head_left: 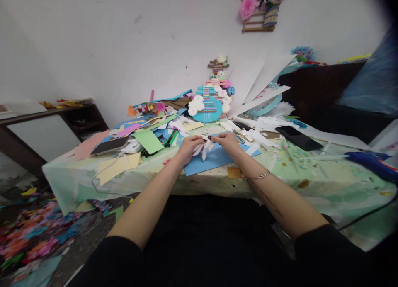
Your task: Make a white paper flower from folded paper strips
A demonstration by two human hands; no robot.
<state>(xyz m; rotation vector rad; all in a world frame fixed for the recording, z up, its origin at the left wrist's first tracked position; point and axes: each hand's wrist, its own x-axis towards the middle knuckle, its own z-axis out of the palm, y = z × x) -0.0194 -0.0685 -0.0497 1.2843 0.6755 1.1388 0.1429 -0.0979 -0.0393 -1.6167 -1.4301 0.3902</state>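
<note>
Both of my hands meet over a blue paper sheet (214, 159) near the table's front edge. My left hand (189, 147) is closed on a small white paper piece (203, 148) with several folded petals or strips hanging from it. My right hand (226, 141) pinches the same white piece from the right side. A thin bangle circles my right wrist. The white paper is partly hidden by my fingers.
The table (311, 183) has a pale green cover and much paper litter. A phone (109, 145) lies at the left, another dark phone (299, 138) at the right, a blue glue gun (371, 161) at far right, scissors (242, 136) behind my right hand, and a teal paper craft (207, 106) by the wall.
</note>
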